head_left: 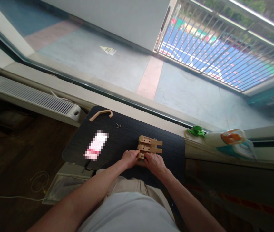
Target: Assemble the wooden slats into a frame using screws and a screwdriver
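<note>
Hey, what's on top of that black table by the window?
On the black tabletop: a hooked wooden strip, small loose bits, a pixelated item, and wooden blocks, with the left hand and right hand on them. The surface underneath is covered.

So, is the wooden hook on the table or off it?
On it: the hook lies on the dark tabletop, near its far left corner.

In front of you, on the right half of the desk (124,141), lies a pale brown wooden piece (149,149) made of parallel bars. The two farther bars show small dark spots and reach out as blunt prongs toward the desk's right side. The nearest bar sits between your left hand (130,158) and right hand (153,163), partly hidden by your fingers.
</note>
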Action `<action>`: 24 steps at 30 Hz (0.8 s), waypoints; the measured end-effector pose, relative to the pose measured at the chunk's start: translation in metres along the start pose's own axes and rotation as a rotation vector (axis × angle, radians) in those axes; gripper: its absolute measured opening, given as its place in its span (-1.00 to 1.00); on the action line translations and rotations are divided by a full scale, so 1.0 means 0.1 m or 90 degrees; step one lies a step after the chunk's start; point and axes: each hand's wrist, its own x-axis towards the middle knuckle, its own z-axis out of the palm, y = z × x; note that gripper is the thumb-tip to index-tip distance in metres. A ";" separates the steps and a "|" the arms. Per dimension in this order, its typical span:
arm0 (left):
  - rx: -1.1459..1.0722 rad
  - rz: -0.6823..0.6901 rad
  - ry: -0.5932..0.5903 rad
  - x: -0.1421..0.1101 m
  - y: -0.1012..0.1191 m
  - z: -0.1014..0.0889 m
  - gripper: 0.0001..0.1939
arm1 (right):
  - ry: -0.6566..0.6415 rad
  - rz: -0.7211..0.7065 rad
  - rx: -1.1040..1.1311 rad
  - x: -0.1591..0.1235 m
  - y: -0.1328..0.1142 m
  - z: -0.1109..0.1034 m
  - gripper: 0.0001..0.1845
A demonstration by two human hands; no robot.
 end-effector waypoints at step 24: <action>-0.021 -0.001 0.011 0.02 -0.02 0.03 -0.78 | -0.003 0.146 0.055 0.10 -0.05 0.12 -0.63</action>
